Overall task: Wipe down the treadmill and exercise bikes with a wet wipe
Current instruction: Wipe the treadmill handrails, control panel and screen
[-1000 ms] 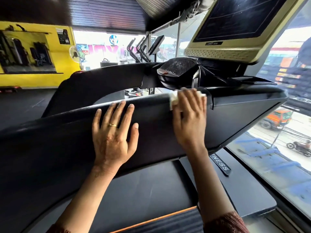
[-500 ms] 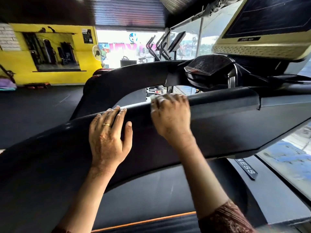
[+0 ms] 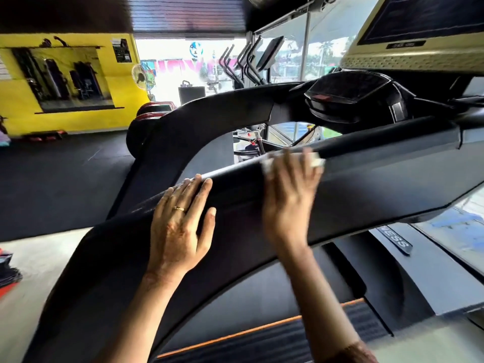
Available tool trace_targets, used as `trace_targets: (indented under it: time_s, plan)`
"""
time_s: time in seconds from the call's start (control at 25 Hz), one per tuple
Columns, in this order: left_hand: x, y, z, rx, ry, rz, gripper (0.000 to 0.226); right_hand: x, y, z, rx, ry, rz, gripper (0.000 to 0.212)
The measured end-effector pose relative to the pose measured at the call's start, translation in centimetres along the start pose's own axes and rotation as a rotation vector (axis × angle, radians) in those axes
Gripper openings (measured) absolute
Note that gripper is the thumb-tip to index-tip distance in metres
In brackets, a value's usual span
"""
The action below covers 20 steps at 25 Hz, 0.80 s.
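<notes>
The wipe [image 3: 317, 161], hidden half a second ago, now shows either side of the right hand [image 3: 289, 195]; that hand, blurred, presses it with spread fingers onto the rail [image 3: 379, 158]; left hand [image 3: 180, 226] lies flat on the rail, holding nothing.

**Count at the treadmill**

Two hands: one left hand [image 3: 180, 231] and one right hand [image 3: 288, 203]. One ring [image 3: 179, 208], on the left. One white wet wipe [image 3: 317, 161], showing as two corners on either side of the right hand. One treadmill [image 3: 366, 184] with one gold-framed screen [image 3: 419, 35]. One yellow wall [image 3: 26, 121] carrying one mirror [image 3: 70, 79] and one poster [image 3: 121, 49]. One fan [image 3: 141, 77]. The machines behind overlap too much to count.
</notes>
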<state>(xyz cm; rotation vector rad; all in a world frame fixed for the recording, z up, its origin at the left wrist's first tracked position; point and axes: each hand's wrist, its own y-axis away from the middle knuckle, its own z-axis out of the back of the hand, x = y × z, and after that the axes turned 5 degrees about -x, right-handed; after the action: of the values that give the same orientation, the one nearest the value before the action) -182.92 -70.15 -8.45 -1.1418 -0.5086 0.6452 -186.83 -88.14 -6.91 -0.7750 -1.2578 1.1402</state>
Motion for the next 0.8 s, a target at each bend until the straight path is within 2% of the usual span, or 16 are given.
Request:
trace_targets:
  time_s: [0.08, 0.12, 0.16, 0.24, 0.28, 0.32, 0.4, 0.48, 0.52, 0.56, 0.64, 0.68, 0.72, 0.8]
  plan:
    - [1.4, 0.7, 0.7, -0.004, 0.012, -0.037, 0.042, 2.7, 3.3, -0.7, 0.089, -0.083, 0.27, 0.038]
    - [2.2, 1.1, 1.2, -0.015, 0.014, -0.033, 0.041, 2.2, 3.3, -0.7, 0.084, -0.062, 0.308, 0.038]
    - [3.1, 1.6, 1.7, -0.022, 0.023, -0.009, 0.041, 1.1, 3.0, -0.6, 0.045, -0.029, 0.242, 0.038]
    - [4.6, 2.9, 2.6, -0.004, 0.066, 0.032, 0.041, 0.3, 2.5, -0.5, -0.104, -0.024, -0.121, 0.041]
    - [5.2, 3.5, 2.9, 0.02, 0.087, 0.019, 0.043, 1.3, 2.9, -1.0, -0.148, -0.065, -0.226, 0.04]
    - [5.8, 4.0, 3.2, 0.053, 0.106, -0.011, 0.045, 3.5, 4.2, -1.8, -0.146, -0.087, -0.203, 0.039]
    - [7.0, 4.6, 3.7, 0.097, 0.144, -0.077, 0.046, 8.6, 8.2, -3.6, 0.012, -0.116, 0.086, 0.041]
    - [8.1, 5.2, 4.1, 0.109, 0.161, -0.128, 0.046, 9.9, 10.1, -3.8, 0.124, -0.118, 0.303, 0.043]
    - [8.6, 5.5, 4.3, 0.114, 0.157, -0.147, 0.046, 8.9, 9.7, -3.7, 0.12, -0.08, 0.32, 0.043]
    - [8.9, 5.8, 4.5, 0.12, 0.151, -0.156, 0.047, 7.8, 9.1, -3.5, 0.087, -0.046, 0.255, 0.041]
    - [9.2, 6.3, 4.7, 0.116, 0.143, -0.162, 0.047, 7.3, 7.5, -3.2, -0.024, -0.043, -0.048, 0.04]
    - [9.3, 6.6, 4.7, 0.1, 0.138, -0.165, 0.046, 8.3, 7.4, -3.4, -0.056, -0.064, -0.142, 0.041]
    - [9.5, 6.9, 4.8, 0.082, 0.135, -0.166, 0.045, 10.2, 7.8, -4.0, -0.044, -0.059, -0.14, 0.041]
    - [10.2, 7.4, 5.2, 0.053, 0.137, -0.146, 0.043, 14.0, 10.3, -4.8, 0.083, -0.064, 0.09, 0.041]
